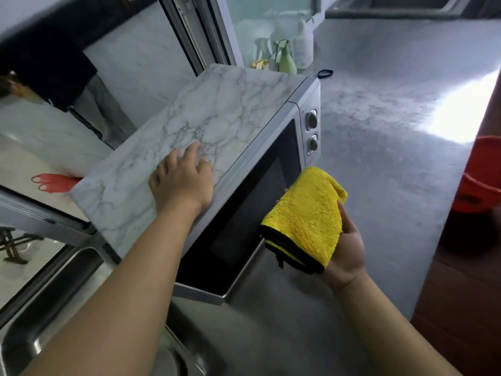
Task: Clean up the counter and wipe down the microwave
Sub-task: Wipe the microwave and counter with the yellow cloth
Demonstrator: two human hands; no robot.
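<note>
Counter (379,131) bare beside microwave (217,118)

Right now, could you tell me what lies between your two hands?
In the head view, the microwave's dark door lies between the left hand and right hand, which holds the yellow cloth.

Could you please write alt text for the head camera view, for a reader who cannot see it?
A person's left hand rests on the marble-patterned top of a silver microwave, while the right hand holds a folded yellow microfibre cloth at its dark glass door. Grey marble counter stretches beyond.
</note>
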